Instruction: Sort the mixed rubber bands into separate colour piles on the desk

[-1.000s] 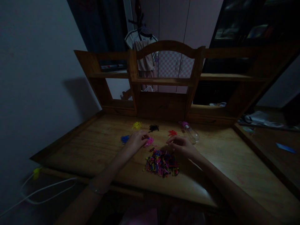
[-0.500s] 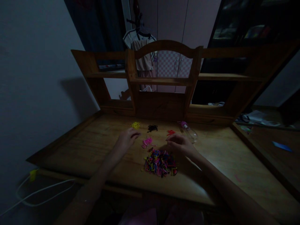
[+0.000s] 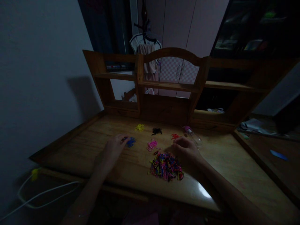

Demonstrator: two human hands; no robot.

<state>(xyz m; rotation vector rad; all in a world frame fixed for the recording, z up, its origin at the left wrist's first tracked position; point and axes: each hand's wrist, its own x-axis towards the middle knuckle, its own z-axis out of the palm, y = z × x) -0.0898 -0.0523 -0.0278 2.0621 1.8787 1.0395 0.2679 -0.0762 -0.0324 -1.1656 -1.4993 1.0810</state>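
Observation:
A heap of mixed coloured rubber bands (image 3: 166, 167) lies on the wooden desk (image 3: 225, 162). Around it sit small sorted heaps: blue (image 3: 130, 142), pink (image 3: 152, 145), yellow (image 3: 140, 127), black (image 3: 156, 131) and red (image 3: 175, 136). My left hand (image 3: 114, 147) rests on the desk with its fingertips at the blue heap, fingers curled; what they hold is too dim to tell. My right hand (image 3: 186, 150) is curled at the far right edge of the mixed heap, just below the red heap.
A small clear bottle with a pink cap (image 3: 193, 136) lies right of the red heap. A wooden shelf unit (image 3: 168, 90) stands along the desk's back. White cable (image 3: 42, 193) hangs at the lower left. A blue object (image 3: 278, 154) lies far right.
My left hand has moved left from the pink heap to the blue heap. My right hand stayed by the mixed heap. The camera shifted slightly.

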